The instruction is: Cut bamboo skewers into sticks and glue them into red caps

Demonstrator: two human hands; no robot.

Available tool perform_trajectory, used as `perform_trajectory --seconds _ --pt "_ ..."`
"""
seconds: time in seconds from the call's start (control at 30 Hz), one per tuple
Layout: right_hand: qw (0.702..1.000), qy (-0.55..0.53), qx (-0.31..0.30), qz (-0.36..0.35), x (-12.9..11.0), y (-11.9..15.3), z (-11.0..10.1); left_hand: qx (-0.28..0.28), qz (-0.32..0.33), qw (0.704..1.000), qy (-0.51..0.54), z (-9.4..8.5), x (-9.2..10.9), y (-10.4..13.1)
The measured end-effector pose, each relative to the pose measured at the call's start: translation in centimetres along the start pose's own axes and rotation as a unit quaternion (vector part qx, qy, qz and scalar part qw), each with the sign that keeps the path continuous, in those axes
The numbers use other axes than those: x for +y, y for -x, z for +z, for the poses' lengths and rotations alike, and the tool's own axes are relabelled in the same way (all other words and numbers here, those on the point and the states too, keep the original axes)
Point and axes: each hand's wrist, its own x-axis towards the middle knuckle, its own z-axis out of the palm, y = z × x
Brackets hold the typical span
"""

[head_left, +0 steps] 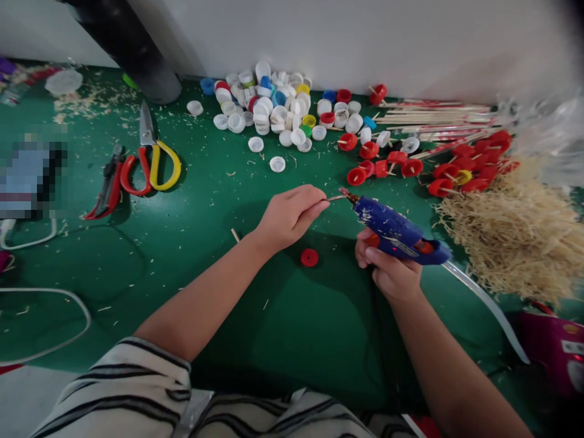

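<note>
My left hand [294, 213] pinches a thin wooden stick [336, 198], its tip reaching the nozzle of a blue hot glue gun [387, 224]. A pale stick end also pokes out behind my left wrist. My right hand [387, 264] is wrapped round the glue gun's handle, fingers at the orange trigger. A long, clear glue stick [488, 304] trails from the gun's back. Below and between both hands lies a red bottle cap [309, 258] with a small dark hole in its centre.
Loose bottle caps [269, 109] are piled against the wall. Red caps with sticks [474, 158], bundled sticks [438, 115] and a shredded straw heap [515, 231] lie right. Scissors [150, 158], a red cutter [107, 188], a dark bottle [132, 48] and a white cable [68, 295] lie left.
</note>
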Motion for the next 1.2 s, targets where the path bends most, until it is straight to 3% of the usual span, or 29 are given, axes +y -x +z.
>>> perform_trajectory --seconds 0.3,0.87,1.07,1.2 --pt "0.999 0.039 -0.017 -0.005 0.9 0.7 -1.4 0.016 -0.005 1.0 0.006 0.0 -0.1 -0.1" --pt "0.998 0.066 -0.001 -0.009 0.8 0.9 -1.5 0.016 -0.024 1.0 0.001 0.1 -0.2 0.1" --pt "0.969 0.219 -0.027 -0.107 0.7 1.4 -1.8 0.039 -0.058 0.997 -0.021 0.3 -0.3 0.0" --pt "0.936 0.287 0.023 -0.2 0.6 0.9 -1.5 0.046 -0.062 0.997 -0.007 0.1 -0.3 0.0"
